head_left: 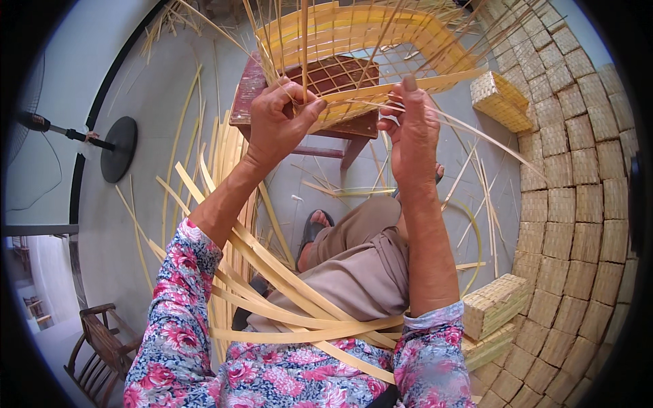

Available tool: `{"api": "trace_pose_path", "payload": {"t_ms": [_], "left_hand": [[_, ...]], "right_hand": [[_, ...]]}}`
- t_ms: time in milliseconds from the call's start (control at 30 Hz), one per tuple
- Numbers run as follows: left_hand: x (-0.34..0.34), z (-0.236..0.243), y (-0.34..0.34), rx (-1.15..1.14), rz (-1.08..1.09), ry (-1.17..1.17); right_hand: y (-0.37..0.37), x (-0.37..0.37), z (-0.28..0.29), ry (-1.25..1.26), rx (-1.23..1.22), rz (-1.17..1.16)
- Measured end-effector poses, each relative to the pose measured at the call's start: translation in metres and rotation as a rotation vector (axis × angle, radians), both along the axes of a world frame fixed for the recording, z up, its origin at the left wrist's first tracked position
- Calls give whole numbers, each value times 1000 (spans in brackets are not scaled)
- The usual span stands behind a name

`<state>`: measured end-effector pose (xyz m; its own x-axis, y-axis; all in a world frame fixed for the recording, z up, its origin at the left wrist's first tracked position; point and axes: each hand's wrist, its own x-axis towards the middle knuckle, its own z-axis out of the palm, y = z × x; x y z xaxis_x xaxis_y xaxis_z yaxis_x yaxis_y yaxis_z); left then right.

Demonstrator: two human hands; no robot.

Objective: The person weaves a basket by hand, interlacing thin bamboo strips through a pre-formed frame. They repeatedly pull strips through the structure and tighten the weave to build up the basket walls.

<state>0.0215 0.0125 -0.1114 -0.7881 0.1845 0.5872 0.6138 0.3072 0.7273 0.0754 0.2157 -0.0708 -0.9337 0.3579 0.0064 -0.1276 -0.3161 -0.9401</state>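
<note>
A half-woven basket of yellow bamboo strips (pixel 367 27), with long upright spokes and an open lattice, rests on a worn red wooden stool (pixel 248 92). My left hand (pixel 282 119) grips the near left corner of the basket, thumb and fingers pressed on the weave and thin spokes. My right hand (pixel 411 132) is at the near edge further right, fingers curled around a thin pale strip (pixel 490 139) that trails down to the right; the exact grip is partly hidden. Loose flat strips (pixel 245 245) lie in a bundle at my left and across my lap.
A standing fan (pixel 119 149) is at the left, a wooden chair (pixel 102 340) lower left. Woven box-shaped baskets (pixel 571 204) are stacked in rows along the right, with separate ones (pixel 500 102) (pixel 493 306) beside them. Scattered strips (pixel 483 204) lie on the grey tiled floor (pixel 296 190).
</note>
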Motion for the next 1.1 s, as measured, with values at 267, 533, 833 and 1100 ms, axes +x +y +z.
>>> {"api": "trace_pose_path", "payload": {"t_ms": [267,533,833,1100], "left_hand": [[-9,1,-4,26,-21,-90],[-32,12,-46,-153,-234,-163],[-35,1,-84,-35,-208,-202],[22,-49,-89,200,-50,-363]], "right_hand": [[-8,6,-2,162,273,81],[18,1,-32,-260,-147,-46],[34,-14,-46,-227,-385,-116],[44,-19,-65,-155,-424,-64]]}}
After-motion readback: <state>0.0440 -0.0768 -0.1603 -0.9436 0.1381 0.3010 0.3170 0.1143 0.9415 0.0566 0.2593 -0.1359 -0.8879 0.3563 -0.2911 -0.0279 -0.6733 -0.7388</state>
